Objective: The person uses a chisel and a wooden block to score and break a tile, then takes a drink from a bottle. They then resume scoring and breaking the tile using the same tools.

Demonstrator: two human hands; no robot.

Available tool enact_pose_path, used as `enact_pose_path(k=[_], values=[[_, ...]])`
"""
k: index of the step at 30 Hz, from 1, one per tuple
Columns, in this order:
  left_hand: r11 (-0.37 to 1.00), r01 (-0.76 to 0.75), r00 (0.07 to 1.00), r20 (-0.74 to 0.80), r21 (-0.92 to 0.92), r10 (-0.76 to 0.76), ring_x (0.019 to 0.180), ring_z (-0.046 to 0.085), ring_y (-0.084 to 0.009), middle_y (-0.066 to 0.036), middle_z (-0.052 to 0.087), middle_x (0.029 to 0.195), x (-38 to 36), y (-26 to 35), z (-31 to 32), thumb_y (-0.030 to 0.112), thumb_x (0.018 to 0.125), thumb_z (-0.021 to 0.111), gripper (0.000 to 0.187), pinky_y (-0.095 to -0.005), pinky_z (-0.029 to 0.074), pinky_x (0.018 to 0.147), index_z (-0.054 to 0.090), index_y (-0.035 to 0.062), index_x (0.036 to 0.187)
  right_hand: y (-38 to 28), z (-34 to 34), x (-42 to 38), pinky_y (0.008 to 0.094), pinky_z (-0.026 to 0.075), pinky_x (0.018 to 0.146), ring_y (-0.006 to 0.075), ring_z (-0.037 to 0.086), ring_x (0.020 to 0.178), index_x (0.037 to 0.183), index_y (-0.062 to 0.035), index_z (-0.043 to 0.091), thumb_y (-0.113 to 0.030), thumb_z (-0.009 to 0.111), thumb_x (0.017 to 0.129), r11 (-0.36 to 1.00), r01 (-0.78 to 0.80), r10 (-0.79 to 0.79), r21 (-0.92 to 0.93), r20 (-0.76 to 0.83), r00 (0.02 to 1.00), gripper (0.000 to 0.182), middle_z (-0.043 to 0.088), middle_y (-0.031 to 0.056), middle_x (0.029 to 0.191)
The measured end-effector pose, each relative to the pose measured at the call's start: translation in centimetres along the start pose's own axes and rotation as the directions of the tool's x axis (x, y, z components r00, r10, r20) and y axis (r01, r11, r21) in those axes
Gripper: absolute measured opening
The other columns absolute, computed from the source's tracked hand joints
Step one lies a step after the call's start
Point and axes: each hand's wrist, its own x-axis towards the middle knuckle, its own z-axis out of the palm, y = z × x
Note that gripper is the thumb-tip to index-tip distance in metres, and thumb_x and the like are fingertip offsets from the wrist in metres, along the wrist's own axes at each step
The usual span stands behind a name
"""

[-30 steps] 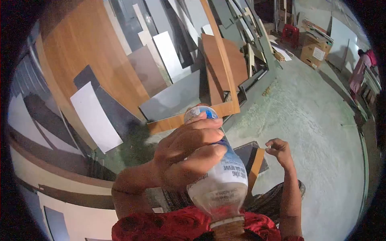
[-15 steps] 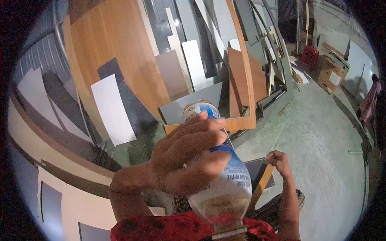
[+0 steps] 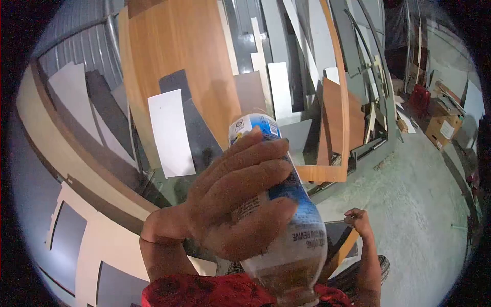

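Note:
A clear plastic bottle with a blue and white label (image 3: 307, 233) is tipped so its neck points down toward the camera. Around its label my left hand (image 3: 240, 199) is wrapped, fingers on the near side. Some liquid shows near the neck, whose end is cut off by the frame's lower edge. My right hand (image 3: 357, 220) is lower right, fingers curled together; whether it holds something is too small to tell. Beside it lies a dark panel (image 3: 335, 230) with an orange-brown strip (image 3: 345, 250).
Large wood-look boards (image 3: 179, 46) and a white panel (image 3: 171, 133) lean at the wall. An orange-brown frame (image 3: 327, 174) stands beyond the bottle. A cardboard box (image 3: 442, 130) and a red object (image 3: 419, 100) are at the far right. Cut-out boards (image 3: 76, 225) lie lower left.
The view has shifted, so the boards and frame appear farther right. My left hand still grips the bottle, which looks slightly higher at its base. My right hand appears a little lower.

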Motion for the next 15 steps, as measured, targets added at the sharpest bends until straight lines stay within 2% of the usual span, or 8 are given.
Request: enact_pose_path(k=[6, 9, 13, 15], values=[[0.999, -0.001, 0.999, -0.042, 0.038, 0.003, 0.098, 0.060, -0.0368, -0.019, 0.059, 0.101, 0.0, -0.4, -1.5, 0.005, 0.063, 0.073, 0.036, -0.0492, 0.047, 0.088, 0.056, 0.0052, 0.095, -0.6, 0.4, 0.0, 0.0258, 0.045, 0.056, 0.0116, 0.056, 0.061, 0.082, 0.0020, 0.062, -0.001, 0.067, 0.069, 0.977, 0.030, -0.025, -0.212, 0.024, 0.999, 0.014, 0.059, 0.0037, 0.069], [0.999, -0.005, 0.998, -0.062, 0.046, 0.008, 0.098, 0.060, -0.0367, -0.019, 0.059, 0.100, -0.8, 0.4, -1.6, 0.005, 0.063, 0.073, 0.037, -0.0493, 0.047, 0.088, 0.056, 0.0055, 0.095, 0.9, 0.5, 0.4, 0.0271, 0.046, 0.057, 0.0126, 0.057, 0.064, 0.081, 0.0024, 0.062, 0.000, 0.067, 0.068, 0.987, -0.047, 0.050, -0.157, 0.014, 0.999, 0.015, 0.060, 0.0050, 0.070], [0.999, -0.010, 0.996, -0.086, 0.050, 0.014, 0.098, 0.060, -0.0366, -0.018, 0.059, 0.100, -0.9, 0.5, -1.5, 0.006, 0.063, 0.073, 0.037, -0.0494, 0.047, 0.087, 0.055, 0.0061, 0.096, 1.5, 0.5, 0.6, 0.0276, 0.047, 0.057, 0.0134, 0.058, 0.065, 0.081, 0.0029, 0.062, 0.001, 0.068, 0.067, 0.988, -0.029, 0.033, -0.154, 0.022, 0.999, 0.015, 0.062, 0.0062, 0.071], [0.999, -0.012, 0.995, -0.095, 0.051, 0.017, 0.097, 0.060, -0.0365, -0.018, 0.059, 0.100, -1.1, 0.5, -1.9, 0.007, 0.063, 0.073, 0.038, -0.0495, 0.047, 0.087, 0.055, 0.0063, 0.096, 1.6, 0.5, 0.6, 0.0284, 0.047, 0.058, 0.0147, 0.059, 0.066, 0.081, 0.0034, 0.062, 0.002, 0.068, 0.066, 0.977, 0.052, -0.045, -0.207, 0.039, 0.998, 0.017, 0.063, 0.0077, 0.073]])
